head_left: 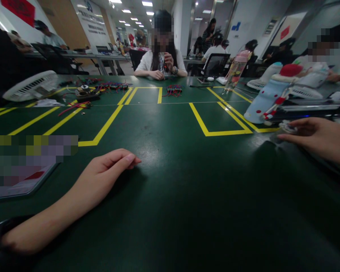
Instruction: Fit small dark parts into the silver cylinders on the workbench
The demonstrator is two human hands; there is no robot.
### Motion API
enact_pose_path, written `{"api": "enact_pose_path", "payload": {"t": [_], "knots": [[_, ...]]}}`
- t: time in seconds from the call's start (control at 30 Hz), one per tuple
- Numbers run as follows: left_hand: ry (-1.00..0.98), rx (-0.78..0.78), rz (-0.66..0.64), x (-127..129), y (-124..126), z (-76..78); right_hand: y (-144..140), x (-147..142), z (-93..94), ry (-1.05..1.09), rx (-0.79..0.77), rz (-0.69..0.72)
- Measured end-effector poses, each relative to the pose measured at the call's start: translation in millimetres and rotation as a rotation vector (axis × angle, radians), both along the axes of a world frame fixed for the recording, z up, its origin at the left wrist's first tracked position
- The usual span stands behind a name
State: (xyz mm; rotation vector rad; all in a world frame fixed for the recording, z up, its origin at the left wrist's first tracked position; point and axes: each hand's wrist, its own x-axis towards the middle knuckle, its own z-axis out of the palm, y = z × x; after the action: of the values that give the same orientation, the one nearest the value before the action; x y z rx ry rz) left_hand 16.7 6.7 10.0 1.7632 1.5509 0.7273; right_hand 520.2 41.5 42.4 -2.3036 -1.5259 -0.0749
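My left hand [107, 170] rests flat on the dark green table [172, 189], fingers together and pointing right, holding nothing. My right hand [317, 138] lies at the right edge of the table with its fingers stretched left, fingertips touching a small white object [288, 127]; whether it grips the object I cannot tell. A phone [22, 185] lies just left of my left wrist.
Yellow tape lines [221, 132] mark boxes on the table. A light blue plush toy [268, 100] lies at the right, near a water bottle [235, 71]. Bundles of red and blue wires [174, 90] and a white fan [31, 86] sit farther back. A person [161, 56] sits opposite; others work behind.
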Motion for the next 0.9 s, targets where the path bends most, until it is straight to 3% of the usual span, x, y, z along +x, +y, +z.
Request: {"api": "enact_pose_path", "payload": {"t": [0.07,0.13,0.23,0.33,0.43,0.57,0.8,0.9], "knots": [[-0.004,0.009,-0.007,1.2,-0.1,0.5,-7.0,-33.4,-7.2,0.091,0.156,0.159],[-0.001,0.019,-0.015,1.1,0.3,-0.2,-19.6,-79.1,-15.4,0.246,0.252,0.418],[0.011,0.030,-0.019,-1.3,1.3,-3.2,-41.3,-151.8,-25.8,0.380,0.169,0.845],[0.017,0.050,-0.031,-5.1,2.7,-6.9,-54.2,-203.4,-30.7,0.442,0.056,1.075],[0.025,0.065,-0.045,-7.7,4.3,-9.0,-55.3,-223.9,-34.2,0.476,0.017,1.159],[0.037,0.077,-0.070,-0.7,3.7,-4.8,-51.5,-224.8,-41.3,0.549,-0.025,1.125],[0.015,0.236,-0.351,55.1,-9.3,17.0,-49.7,-225.8,-43.8,0.670,-0.133,1.131],[-0.038,0.211,-0.369,69.7,-11.6,22.1,-49.7,-226.4,-41.5,0.663,-0.143,1.131]]}}
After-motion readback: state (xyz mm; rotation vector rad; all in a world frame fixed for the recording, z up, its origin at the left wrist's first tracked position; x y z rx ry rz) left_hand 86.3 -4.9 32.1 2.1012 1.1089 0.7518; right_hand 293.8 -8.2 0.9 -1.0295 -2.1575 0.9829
